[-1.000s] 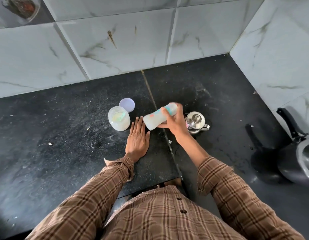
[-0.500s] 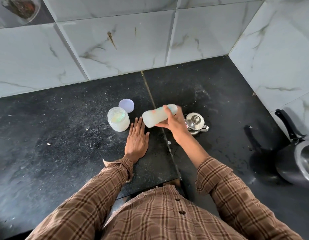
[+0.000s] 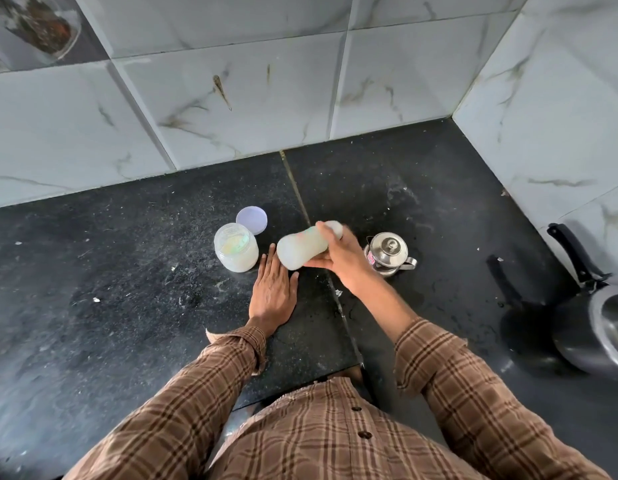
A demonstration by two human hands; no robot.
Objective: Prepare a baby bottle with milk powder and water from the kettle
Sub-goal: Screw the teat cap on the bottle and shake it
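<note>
My right hand (image 3: 338,259) grips a baby bottle (image 3: 302,250) full of white milk, tilted nearly on its side above the black counter, its base pointing left and its image blurred. My left hand (image 3: 273,292) rests flat on the counter just below the bottle, fingers straight. An open jar of milk powder (image 3: 235,252) stands to the left, its pale round lid (image 3: 252,220) lying behind it. A small steel kettle (image 3: 387,252) with its lid on stands right of my right hand.
The black stone counter (image 3: 127,289) is dusted with powder and meets marble wall tiles at the back and right. A dark pressure cooker (image 3: 591,320) with a long handle sits at the right edge. The counter's front edge is near my body.
The bottle has swung in my right hand, its base dipping lower and leftward, now blurred as if shaken. My left hand has stayed flat on the counter.
</note>
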